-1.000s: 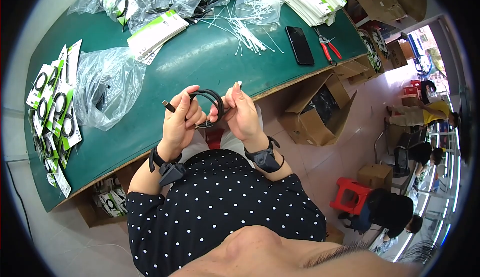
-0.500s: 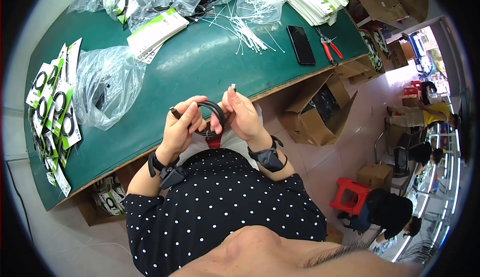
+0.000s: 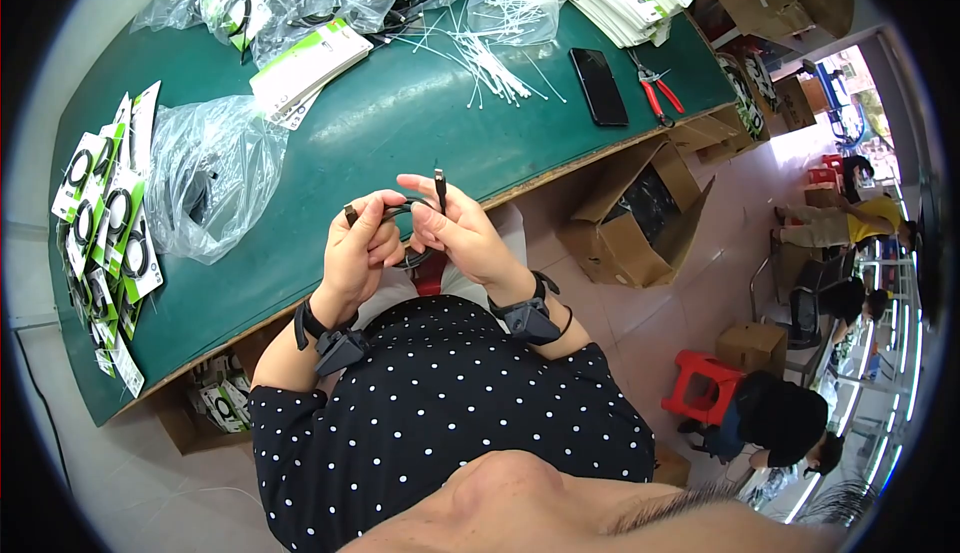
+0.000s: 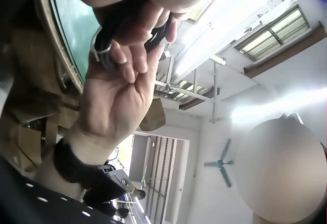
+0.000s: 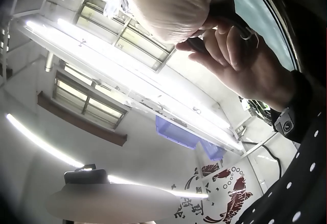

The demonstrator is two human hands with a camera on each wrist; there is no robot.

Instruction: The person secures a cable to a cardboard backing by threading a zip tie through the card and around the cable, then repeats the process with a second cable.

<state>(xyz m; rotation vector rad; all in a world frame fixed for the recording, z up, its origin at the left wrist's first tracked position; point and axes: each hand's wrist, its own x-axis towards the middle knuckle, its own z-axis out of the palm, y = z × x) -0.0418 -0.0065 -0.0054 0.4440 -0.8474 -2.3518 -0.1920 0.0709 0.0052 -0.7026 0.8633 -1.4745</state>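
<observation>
Above the lap, in the head view, both hands hold a coiled black cable (image 3: 397, 210). My left hand (image 3: 352, 251) curls its fingers round one side of the coil, and a plug end (image 3: 350, 215) sticks up by its thumb. My right hand (image 3: 472, 241) pinches the cable near its other plug (image 3: 440, 185), which points up past the fingertips. A thin pale tie (image 4: 96, 50) loops round the coil in the left wrist view. Part of the coil lies hidden behind the fingers in every view.
On the green table (image 3: 400, 123) lie carded cables (image 3: 105, 213), a clear plastic bag (image 3: 220, 173), stacked cards (image 3: 310, 68), loose white cable ties (image 3: 490, 68), a phone (image 3: 598, 86) and red-handled pliers (image 3: 657, 93). An open carton (image 3: 620, 243) stands right of the table.
My right hand has moved left, closer to my left hand, and its plug now stands upright above the fingers. Less of the coil shows between the hands.
</observation>
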